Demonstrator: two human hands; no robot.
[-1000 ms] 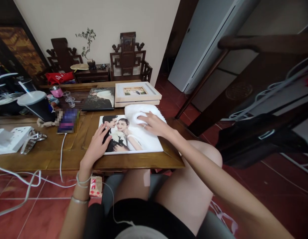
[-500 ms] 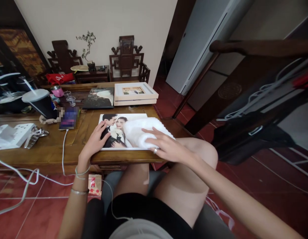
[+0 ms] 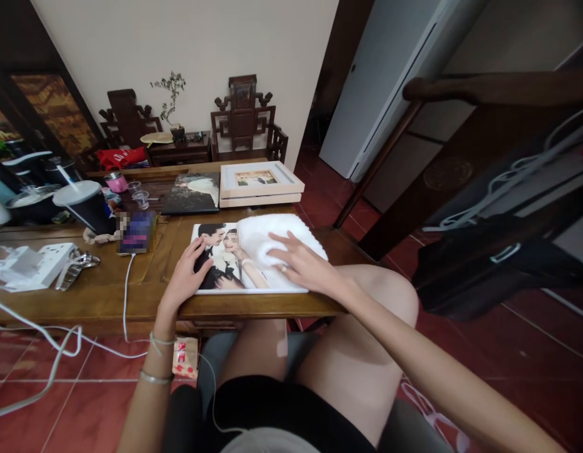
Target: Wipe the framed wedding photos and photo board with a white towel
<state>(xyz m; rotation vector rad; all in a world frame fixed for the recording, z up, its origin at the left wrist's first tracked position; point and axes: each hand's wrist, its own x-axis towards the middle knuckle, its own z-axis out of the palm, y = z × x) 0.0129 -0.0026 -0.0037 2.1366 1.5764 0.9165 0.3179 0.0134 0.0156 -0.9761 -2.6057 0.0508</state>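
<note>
A wedding photo panel (image 3: 220, 264) lies flat near the table's front edge, showing a couple with their faces close together. My left hand (image 3: 186, 272) rests on its left side, fingers stretched over the print. Over the panel's right part lies a fluffy white cloth (image 3: 291, 228), covering that side of the picture. Spread fingers of my right hand (image 3: 303, 264) press down on this cloth from above; a ring shows on one finger. The thumb's place against the cloth is hard to make out.
Behind the panel lie a dark photo album (image 3: 192, 192) and a pale framed picture box (image 3: 263, 184). To the left are a phone (image 3: 136, 233) on a white cable, a lidded black cup (image 3: 89, 204) and a white power strip (image 3: 46, 261). A wooden chair (image 3: 442, 170) stands at right.
My right hand and the white cloth have shifted up the panel, away from me, uncovering more of its lower middle. My left hand stays on the panel. The view has tilted slightly.
</note>
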